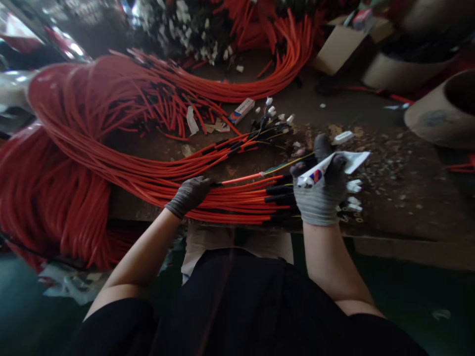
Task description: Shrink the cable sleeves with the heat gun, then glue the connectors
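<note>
Across a worn, debris-flecked workbench [404, 207], head view: 2 gloved hands work at the near edge. The right hand [321, 190], in a grey knit glove with dark-coated fingertips [336, 160], is closed around a crumpled white tube [315, 170] with red and blue print, gripping it with the flattened end jutting rightward. The left hand [189, 197], in a dark glove, lies on a bundle of orange-red cables [237, 205], its fingers extended and resting on the strands, not curled around them. Black-sleeved cable ends [280, 190] lie just beneath the right hand, and thin coloured wires [287, 162] fan out beyond them. White plastic connectors [354, 186] lie just beside the right hand; others [272, 111] sit farther up, near a small printed carton [241, 111]. Larger cable coils [55, 198] heap at left, a cardboard box [345, 47] stands at top right, and a cardboard drum [443, 111] lies at right.
</note>
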A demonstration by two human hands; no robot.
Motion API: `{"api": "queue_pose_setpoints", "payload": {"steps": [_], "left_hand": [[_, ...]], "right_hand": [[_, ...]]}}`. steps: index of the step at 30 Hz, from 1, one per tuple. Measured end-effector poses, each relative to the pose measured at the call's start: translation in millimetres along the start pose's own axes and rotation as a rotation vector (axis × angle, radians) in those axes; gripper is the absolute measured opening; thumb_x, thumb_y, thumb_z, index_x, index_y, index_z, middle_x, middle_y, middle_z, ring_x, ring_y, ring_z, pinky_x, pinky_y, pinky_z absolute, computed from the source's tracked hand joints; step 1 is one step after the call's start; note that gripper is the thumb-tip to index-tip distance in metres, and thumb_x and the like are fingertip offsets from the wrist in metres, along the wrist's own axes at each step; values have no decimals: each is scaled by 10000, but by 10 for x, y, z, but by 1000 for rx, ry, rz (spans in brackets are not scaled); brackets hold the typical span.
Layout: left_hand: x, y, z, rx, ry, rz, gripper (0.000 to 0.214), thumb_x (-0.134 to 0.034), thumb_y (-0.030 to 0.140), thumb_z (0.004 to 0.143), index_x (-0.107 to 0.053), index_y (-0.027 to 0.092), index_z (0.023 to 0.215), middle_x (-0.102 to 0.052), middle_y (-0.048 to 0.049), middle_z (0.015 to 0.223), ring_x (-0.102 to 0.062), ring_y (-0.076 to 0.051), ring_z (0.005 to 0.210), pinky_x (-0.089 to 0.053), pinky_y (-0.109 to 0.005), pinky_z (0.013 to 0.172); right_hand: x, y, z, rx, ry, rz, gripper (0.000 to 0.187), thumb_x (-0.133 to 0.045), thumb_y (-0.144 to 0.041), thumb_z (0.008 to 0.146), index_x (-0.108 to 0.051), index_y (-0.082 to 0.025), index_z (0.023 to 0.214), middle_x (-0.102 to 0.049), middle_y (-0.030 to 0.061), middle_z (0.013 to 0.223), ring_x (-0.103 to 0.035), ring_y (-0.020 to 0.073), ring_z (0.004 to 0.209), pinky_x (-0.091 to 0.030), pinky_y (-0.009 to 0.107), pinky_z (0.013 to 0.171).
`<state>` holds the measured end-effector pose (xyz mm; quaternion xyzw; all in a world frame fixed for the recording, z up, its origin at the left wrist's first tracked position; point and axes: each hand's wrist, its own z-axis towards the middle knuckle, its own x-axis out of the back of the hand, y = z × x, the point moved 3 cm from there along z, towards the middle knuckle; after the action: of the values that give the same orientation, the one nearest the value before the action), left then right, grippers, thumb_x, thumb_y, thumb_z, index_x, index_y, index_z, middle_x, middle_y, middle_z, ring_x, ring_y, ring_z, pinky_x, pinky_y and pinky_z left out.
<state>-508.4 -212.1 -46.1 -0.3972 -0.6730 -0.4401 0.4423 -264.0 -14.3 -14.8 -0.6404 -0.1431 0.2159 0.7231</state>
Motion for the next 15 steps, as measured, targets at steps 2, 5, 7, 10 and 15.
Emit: {"api": "queue_pose_setpoints", "payload": {"steps": [2, 5, 7, 10, 15], "left_hand": [[-27, 148, 104, -42, 89, -94, 193, -596, 257, 918, -692, 153, 1049, -706, -100, 968, -673, -209, 887, -516, -306, 785], [53, 476, 331, -134, 207, -322, 166, -714, 267, 834, -690, 159, 957, -693, -48, 900, -646, -148, 800, -498, -238, 730], [105, 713, 423, -205, 278, -441, 170, -720, 275, 828, -682, 154, 940, -687, -42, 882, -635, -136, 787, -500, -231, 734], [42, 938, 425, -223, 301, -466, 236, -712, 310, 837, -680, 153, 1010, -702, -70, 956, -657, -165, 886, -518, -262, 817], [-257, 647, 571, -96, 132, -357, 339, -726, 274, 801, -679, 179, 1123, -717, -99, 1085, -674, -231, 1013, -535, -313, 871]], "right_hand": [[-48, -45, 22, -62, 40, 137, 599, -272, -686, 949, -629, -324, 1266, -659, 78, 1265, -670, 231, 1083, -613, 372, 780], [-137, -97, 5, -161, 75, 335, 468, -392, -641, 939, -655, -351, 1195, -666, 47, 1266, -662, 208, 1072, -613, 363, 789], [-132, -78, -28, -220, 85, 461, 395, -466, -611, 916, -675, -359, 1138, -691, 28, 1213, -671, 183, 1021, -612, 344, 790], [77, 9, -81, -309, 91, 533, 347, -532, -593, 876, -697, -367, 1081, -712, 18, 1157, -687, 178, 962, -612, 371, 811], [642, -15, -78, -75, 274, 238, 322, -473, -582, 905, -716, -408, 1026, -705, 40, 1142, -652, 253, 1135, -588, 470, 896]]}}
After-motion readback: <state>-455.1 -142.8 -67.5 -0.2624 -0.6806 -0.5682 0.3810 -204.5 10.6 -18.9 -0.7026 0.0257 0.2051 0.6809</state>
